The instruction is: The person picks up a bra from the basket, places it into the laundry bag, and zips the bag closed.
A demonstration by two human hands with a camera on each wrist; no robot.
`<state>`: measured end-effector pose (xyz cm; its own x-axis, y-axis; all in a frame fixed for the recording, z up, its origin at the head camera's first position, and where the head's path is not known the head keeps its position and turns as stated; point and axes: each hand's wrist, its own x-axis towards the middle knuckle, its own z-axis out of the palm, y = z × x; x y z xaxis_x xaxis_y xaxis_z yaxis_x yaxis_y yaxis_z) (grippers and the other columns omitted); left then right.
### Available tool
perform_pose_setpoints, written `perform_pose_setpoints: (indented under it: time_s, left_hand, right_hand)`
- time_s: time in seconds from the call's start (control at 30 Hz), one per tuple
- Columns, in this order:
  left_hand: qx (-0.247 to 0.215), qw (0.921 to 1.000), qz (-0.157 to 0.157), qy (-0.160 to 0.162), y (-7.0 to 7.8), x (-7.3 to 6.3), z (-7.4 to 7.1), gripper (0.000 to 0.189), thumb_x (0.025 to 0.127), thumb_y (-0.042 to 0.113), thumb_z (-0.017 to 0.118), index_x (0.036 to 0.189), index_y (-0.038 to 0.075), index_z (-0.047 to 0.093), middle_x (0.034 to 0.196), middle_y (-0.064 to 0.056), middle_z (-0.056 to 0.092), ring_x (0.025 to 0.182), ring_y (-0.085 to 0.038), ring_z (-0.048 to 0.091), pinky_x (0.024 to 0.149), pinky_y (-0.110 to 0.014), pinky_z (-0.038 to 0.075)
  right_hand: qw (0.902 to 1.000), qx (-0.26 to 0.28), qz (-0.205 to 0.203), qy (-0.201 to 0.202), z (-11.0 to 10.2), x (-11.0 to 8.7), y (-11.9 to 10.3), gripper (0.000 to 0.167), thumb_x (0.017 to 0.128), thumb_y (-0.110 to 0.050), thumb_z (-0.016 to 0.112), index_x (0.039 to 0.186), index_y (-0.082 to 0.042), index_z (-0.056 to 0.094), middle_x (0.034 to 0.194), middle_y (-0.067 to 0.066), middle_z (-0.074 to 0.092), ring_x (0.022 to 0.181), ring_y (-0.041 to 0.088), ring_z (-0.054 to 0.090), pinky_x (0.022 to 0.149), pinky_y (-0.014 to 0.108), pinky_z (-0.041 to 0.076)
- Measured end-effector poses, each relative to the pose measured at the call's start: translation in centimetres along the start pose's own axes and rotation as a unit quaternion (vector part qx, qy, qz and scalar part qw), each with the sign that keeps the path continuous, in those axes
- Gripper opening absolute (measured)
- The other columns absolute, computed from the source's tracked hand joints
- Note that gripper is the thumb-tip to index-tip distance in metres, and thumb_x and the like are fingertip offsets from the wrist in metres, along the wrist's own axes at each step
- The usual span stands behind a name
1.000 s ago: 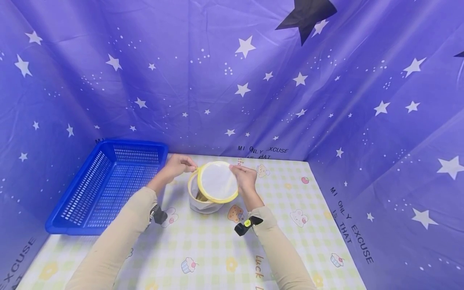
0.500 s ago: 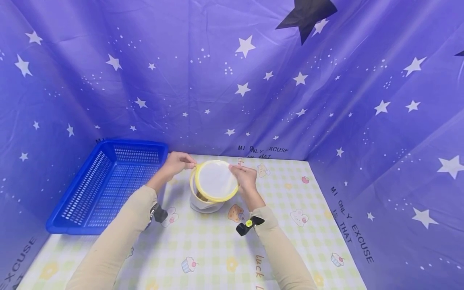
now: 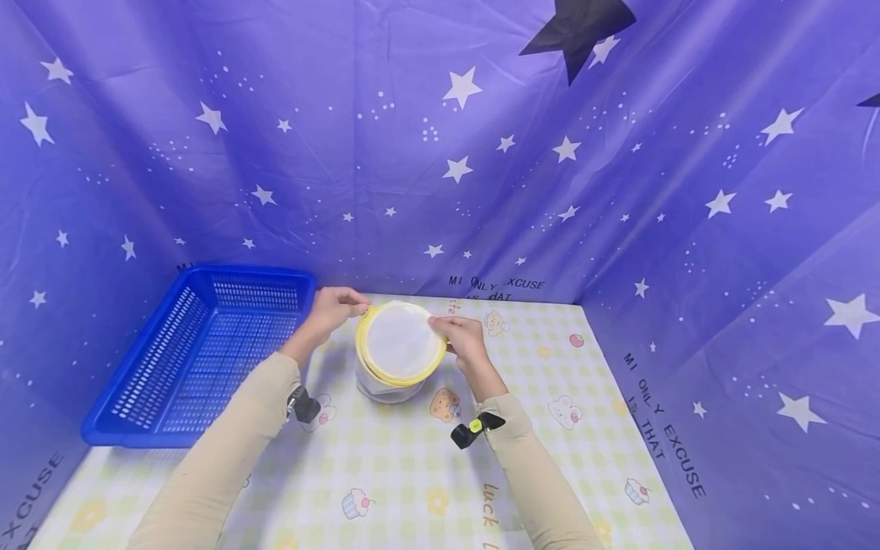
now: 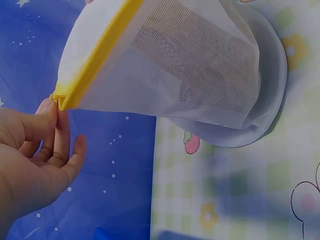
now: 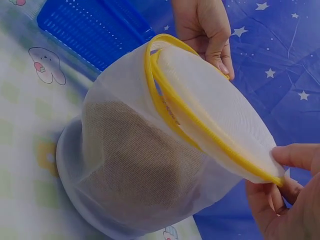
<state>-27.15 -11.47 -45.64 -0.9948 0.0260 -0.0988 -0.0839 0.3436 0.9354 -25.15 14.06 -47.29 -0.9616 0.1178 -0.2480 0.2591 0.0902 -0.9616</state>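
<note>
A round white mesh laundry bag (image 3: 388,390) with a yellow zipper stands on the table, its lid (image 3: 404,341) lying over the top. Through the mesh a brownish item (image 5: 135,150) shows inside. My left hand (image 3: 335,309) pinches the zipper's end at the rim, where a small yellow tab (image 4: 60,100) sticks out between thumb and fingers. With thumb on top and fingers below, my right hand (image 3: 464,341) pinches the lid's opposite edge. A gap between lid and rim shows in the right wrist view along the yellow zipper (image 5: 187,125).
A blue perforated plastic basket (image 3: 96,428) stands at the left of the table, close by the left forearm. A checked cloth with cartoon prints (image 3: 536,458) covers the table. Purple star-printed curtains (image 3: 399,153) enclose the back and sides.
The lid has shifted left and settled more squarely over the bag's opening, covering the inside seen earlier from above. The right hand moved slightly left with it; the left hand keeps its pinch.
</note>
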Motion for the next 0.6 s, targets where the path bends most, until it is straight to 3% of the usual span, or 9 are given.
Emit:
perform_pose_setpoints:
  time_s: [0.4, 0.6]
  left_hand:
    - [-0.004, 0.9998, -0.009, -0.018, -0.2, -0.1, 0.0, 0.02, 0.094, 0.006, 0.071, 0.11, -0.005, 0.071, 0.118, -0.024, 0.072, 0.117, -0.039, 0.063, 0.112, -0.054, 0.045]
    - [0.001, 0.9995, -0.007, -0.03, -0.3, -0.2, 0.2, 0.018, 0.094, 0.004, 0.069, 0.11, -0.004, 0.071, 0.117, -0.023, 0.072, 0.116, -0.039, 0.064, 0.113, -0.055, 0.044]
  right_hand:
    - [0.9985, -0.052, 0.011, -0.008, 0.0, 0.1, -0.9, 0.03, 0.09, -0.026, 0.077, 0.11, -0.004, 0.076, 0.111, 0.012, 0.075, 0.083, 0.012, 0.065, 0.076, 0.026, 0.059]
    - [0.998, -0.063, 0.002, -0.005, 0.0, 0.3, -1.1, 0.03, 0.089, -0.024, 0.078, 0.109, -0.002, 0.076, 0.11, 0.014, 0.075, 0.079, 0.011, 0.066, 0.071, 0.022, 0.058]
